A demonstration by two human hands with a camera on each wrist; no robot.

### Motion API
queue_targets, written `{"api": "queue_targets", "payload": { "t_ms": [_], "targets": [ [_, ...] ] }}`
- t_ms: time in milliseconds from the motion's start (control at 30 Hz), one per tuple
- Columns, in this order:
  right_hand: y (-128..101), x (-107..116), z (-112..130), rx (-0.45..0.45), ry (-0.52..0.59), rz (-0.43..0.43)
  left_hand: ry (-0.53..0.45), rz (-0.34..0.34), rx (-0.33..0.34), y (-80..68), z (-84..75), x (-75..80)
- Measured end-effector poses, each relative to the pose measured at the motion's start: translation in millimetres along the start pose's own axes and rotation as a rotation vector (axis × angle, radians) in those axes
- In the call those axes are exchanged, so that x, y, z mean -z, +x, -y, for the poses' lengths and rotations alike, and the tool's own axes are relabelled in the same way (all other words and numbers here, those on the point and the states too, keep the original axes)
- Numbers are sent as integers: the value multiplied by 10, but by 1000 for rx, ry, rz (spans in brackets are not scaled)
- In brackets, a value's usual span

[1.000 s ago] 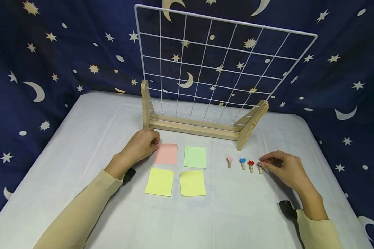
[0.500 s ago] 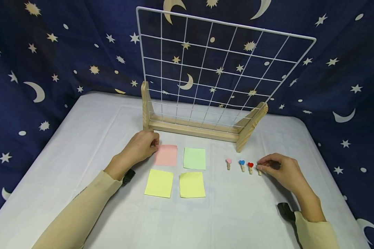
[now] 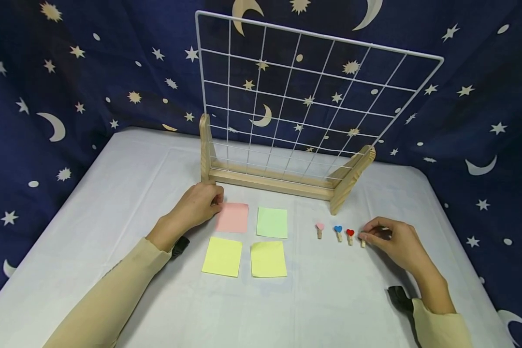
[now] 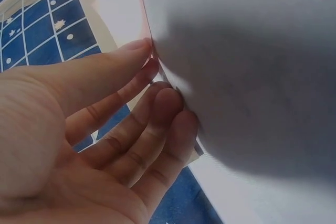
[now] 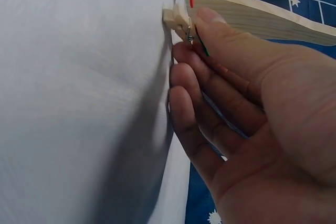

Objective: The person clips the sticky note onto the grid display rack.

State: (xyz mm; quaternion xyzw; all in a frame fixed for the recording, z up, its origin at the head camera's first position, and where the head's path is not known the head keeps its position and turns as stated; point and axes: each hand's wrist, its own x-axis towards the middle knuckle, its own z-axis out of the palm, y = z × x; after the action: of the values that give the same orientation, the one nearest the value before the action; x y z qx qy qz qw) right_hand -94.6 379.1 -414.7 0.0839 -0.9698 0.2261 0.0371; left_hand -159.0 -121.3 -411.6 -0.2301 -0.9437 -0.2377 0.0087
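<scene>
Pinching the rightmost wooden clip (image 3: 363, 240) between thumb and forefinger, the right hand (image 3: 396, 244) rests on the white cloth surface (image 3: 330, 299); the clip lies flat at the fingertips (image 5: 207, 22), its coloured top hidden, so its shade cannot be told. Three more small pegs sit in a row to its left, topped with a red heart (image 3: 350, 233), a blue heart (image 3: 338, 229) and a pink heart (image 3: 319, 226): four clips in all. Four square paper notes lie flat in two pairs: two yellow notes (image 3: 245, 257) nearest, a green note (image 3: 272, 223) behind. The left hand (image 3: 197, 203), fingers curled, seems to nip the pink note (image 3: 232, 217) at its edge. Farthest, a white wire grid (image 3: 304, 92) stands in a pale wooden stand (image 3: 271, 180).
</scene>
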Motion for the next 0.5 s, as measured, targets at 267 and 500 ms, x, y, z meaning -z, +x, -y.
{"api": "queue_targets", "payload": {
  "t_ms": [267,500],
  "targets": [
    [-7,6,5,23,47,-10,10,-10,-7,7,-13,18],
    [-37,35,12,-5,137,-7,11,-18,-1,6,-2,39]
  ]
}}
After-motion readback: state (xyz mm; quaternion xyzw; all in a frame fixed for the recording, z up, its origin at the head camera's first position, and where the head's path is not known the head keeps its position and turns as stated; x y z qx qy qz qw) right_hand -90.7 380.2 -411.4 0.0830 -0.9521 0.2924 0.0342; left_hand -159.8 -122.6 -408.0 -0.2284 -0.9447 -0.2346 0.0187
